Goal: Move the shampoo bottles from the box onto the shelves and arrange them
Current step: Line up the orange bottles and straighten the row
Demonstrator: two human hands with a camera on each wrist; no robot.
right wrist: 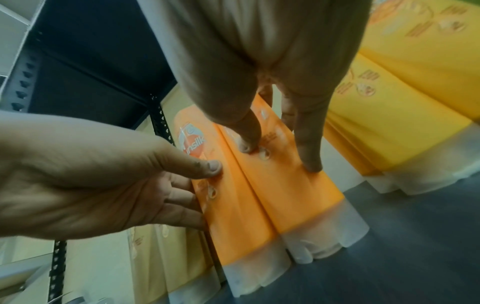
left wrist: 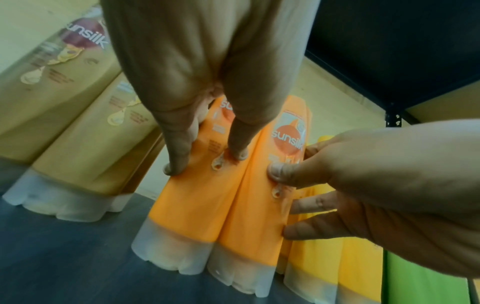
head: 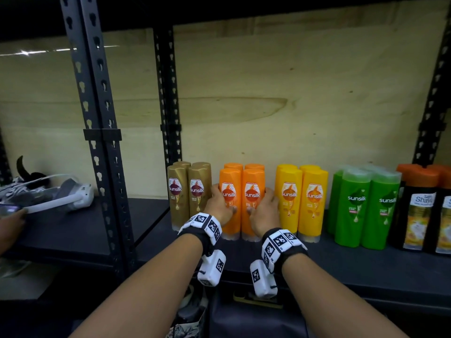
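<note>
- Two orange plastic shampoo bottles (head: 241,203), caps down, stand upright and touching at the front of the dark shelf board (head: 341,259); two more orange bottles stand directly behind them.
- Left hand (head: 219,203): pressed to the left flank of the left front orange bottle. The thumb lies on the label face; the fingers wrap round the side. Partly curled, holding the bottle.
- Right hand (head: 264,208): mirrors the left on the right flank of the right front orange bottle, thumb on the front, fingers round the side between this bottle and the yellow group. Partly curled, holding the bottle.
- Together the two hands squeeze the orange pair between them.
- Left of the orange group: gold plastic shampoo bottles (head: 189,193), near but apart, the left hand's fingers in the gap.
- Right of the orange group: yellow plastic shampoo bottles (head: 301,201), then green plastic shampoo bottles (head: 363,206), then black bottles with orange caps (head: 422,208) at the frame edge.
- All groups stand on the same shelf against a pale plywood back panel (head: 292,93).
- Black perforated steel upright (head: 97,118) divides this bay from the left bay, where a white headset-like device (head: 73,193) lies.
</note>
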